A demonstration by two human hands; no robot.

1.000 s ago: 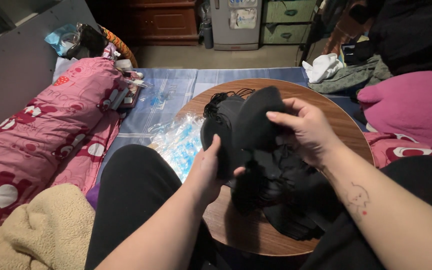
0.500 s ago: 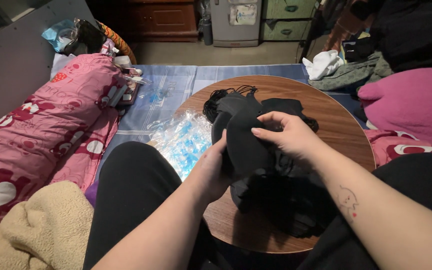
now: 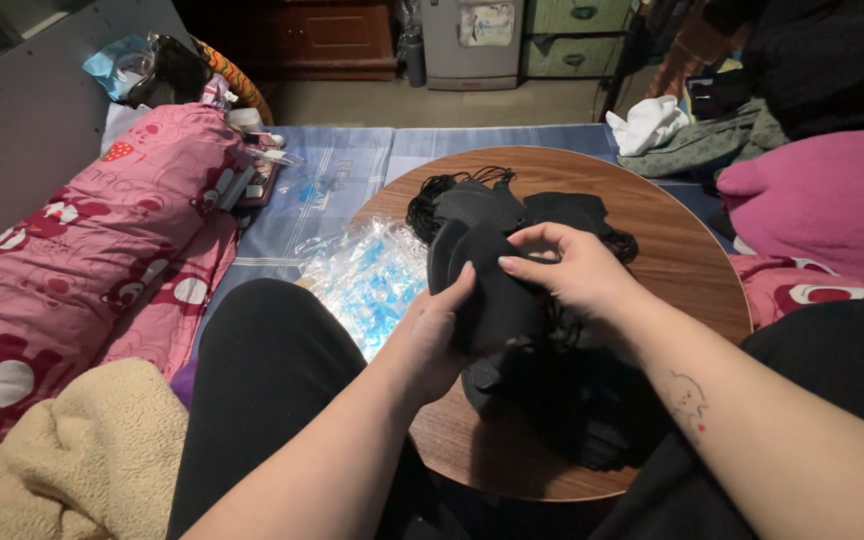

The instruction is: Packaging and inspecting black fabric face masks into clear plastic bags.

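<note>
So we've got both hands on the same thing here: a black, soft, curved fabric piece (image 3: 492,290), looks like a face mask, held up just above the round wooden surface (image 3: 672,250). Our left hand (image 3: 432,335) is wrapped around its lower left edge, thumb pressing on the front. Our right hand (image 3: 577,270) comes in from the other side, fingers curled and pinching the upper edge. So neither hand is open, both are gripping that one piece, and it sits right between them, long axis running roughly upright, tilted a bit away from us.

Just beyond the hands there's a heap of more black fabric pieces with thin ear loops (image 3: 512,205), and another dark pile (image 3: 572,400) lies right under the right wrist, nearer to us. To the left of the left hand, a crinkly clear plastic bag with blue print (image 3: 367,280) is lying at the surface's edge. Both hands look equally close, honestly.
</note>
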